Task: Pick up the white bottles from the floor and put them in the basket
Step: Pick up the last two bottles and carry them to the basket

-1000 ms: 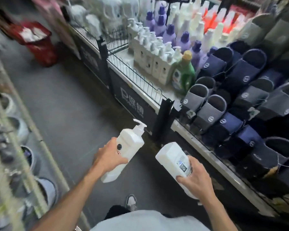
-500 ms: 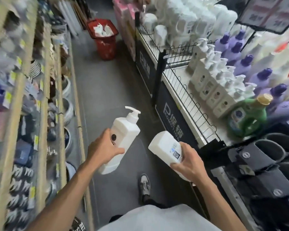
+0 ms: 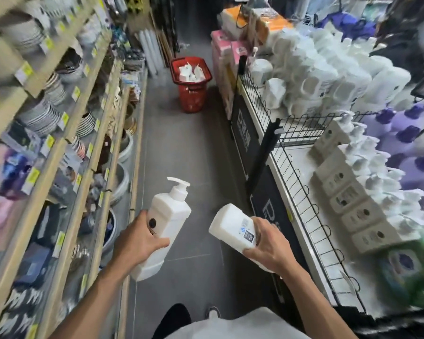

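— Why carried down the aisle (image 3: pixel 181 152)?
— Red basket (image 3: pixel 191 90) far ahead, already holding white bottles.
— Hands?
— Left hand (image 3: pixel 138 242) clenched round pump bottle (image 3: pixel 163 226), nozzle up; right hand (image 3: pixel 267 245) grasping second bottle (image 3: pixel 233 227), base forward — both clear of the floor.

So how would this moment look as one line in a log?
left hand: holds pump bottle | right hand: holds second bottle | red basket: far down aisle, already holds white bottles

Left hand (image 3: pixel 138 243) grip wraps an upright pump bottle (image 3: pixel 165 221); right hand (image 3: pixel 267 243) grip holds a second bottle (image 3: pixel 233 227) base-forward; red basket (image 3: pixel 191 86) far ahead.
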